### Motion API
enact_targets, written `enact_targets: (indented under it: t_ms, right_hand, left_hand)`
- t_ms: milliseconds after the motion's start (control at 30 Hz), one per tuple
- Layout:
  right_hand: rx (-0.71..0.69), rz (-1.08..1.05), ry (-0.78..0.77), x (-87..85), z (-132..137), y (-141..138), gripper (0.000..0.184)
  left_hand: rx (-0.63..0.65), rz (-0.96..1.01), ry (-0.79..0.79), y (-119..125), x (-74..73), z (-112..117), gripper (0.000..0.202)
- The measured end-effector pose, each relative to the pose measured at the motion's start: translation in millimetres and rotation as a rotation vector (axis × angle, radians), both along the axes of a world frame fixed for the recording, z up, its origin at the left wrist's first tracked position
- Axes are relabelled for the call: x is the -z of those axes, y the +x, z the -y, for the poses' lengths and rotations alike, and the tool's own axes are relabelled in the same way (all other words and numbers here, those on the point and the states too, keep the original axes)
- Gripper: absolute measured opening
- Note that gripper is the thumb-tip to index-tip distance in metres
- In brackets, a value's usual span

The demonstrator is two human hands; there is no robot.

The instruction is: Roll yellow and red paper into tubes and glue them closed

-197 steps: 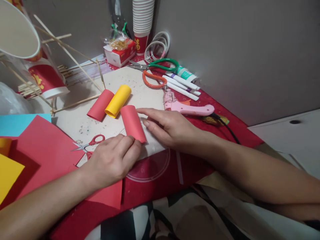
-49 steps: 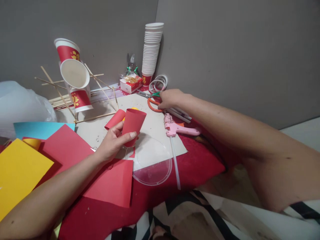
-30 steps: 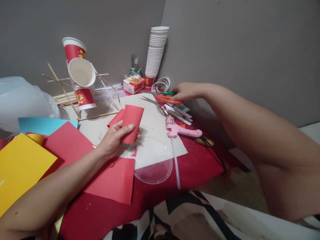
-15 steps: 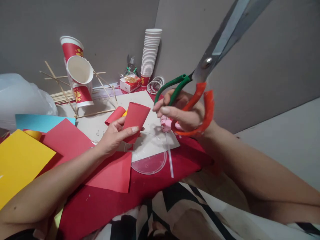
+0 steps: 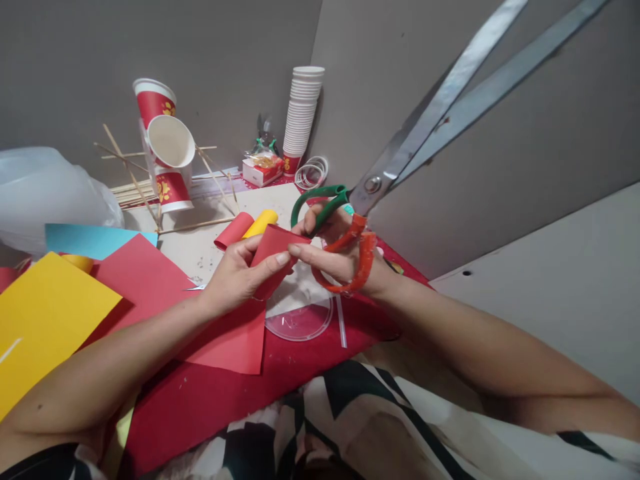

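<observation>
My left hand [image 5: 245,270] grips a rolled piece of red paper [image 5: 276,257], thumb on its near face. Close against it, my right hand [image 5: 335,250] has its fingers through the handles of a large pair of scissors [image 5: 387,170], one handle wrapped green and the other orange. The blades point up and to the right, spread apart. My right thumb and fingertips meet the paper's right edge. Beyond my left hand lie a red paper roll [image 5: 233,230] and a yellow paper roll [image 5: 263,222]. A clear plastic lid [image 5: 303,328] lies below the hands.
Stacked paper cups [image 5: 303,113] stand at the back by a small box [image 5: 263,170]. A stick frame [image 5: 195,225] with joined red-and-white cups [image 5: 173,190] is at back left. Yellow sheets [image 5: 55,320], red sheets [image 5: 145,273] and a blue sheet [image 5: 97,240] lie left, near a white plastic bag [image 5: 55,193].
My right hand has moved left and down to the paper in my left hand. The scissor blades have spread apart. My left hand has shifted slightly right and the view has moved a little.
</observation>
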State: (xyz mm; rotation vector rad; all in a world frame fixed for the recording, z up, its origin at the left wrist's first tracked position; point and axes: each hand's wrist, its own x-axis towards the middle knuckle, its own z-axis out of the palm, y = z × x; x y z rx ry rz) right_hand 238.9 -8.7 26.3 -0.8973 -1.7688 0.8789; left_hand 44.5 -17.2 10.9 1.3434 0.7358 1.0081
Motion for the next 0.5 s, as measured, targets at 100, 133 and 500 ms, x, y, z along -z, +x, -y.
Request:
enact_targets:
  t_ms: [100,133,500]
  right_hand:
    - [0.038,0.012,0.037,-7.1,4.3,4.8,0.034]
    - [0.075,0.038,0.032,-10.4,6.3,8.2,0.035]
    - [0.187,0.689,0.105,-14.9,19.9,72.2,0.044]
  left_hand:
    - [-0.011,0.026,-0.032,-0.4,-1.0,-0.1,0.03]
    - [-0.018,0.035,-0.044,-1.0,-2.4,-0.5,0.03]
    - [-0.108,0.079,-0.047,-8.3,-18.6,-5.1,0.03]
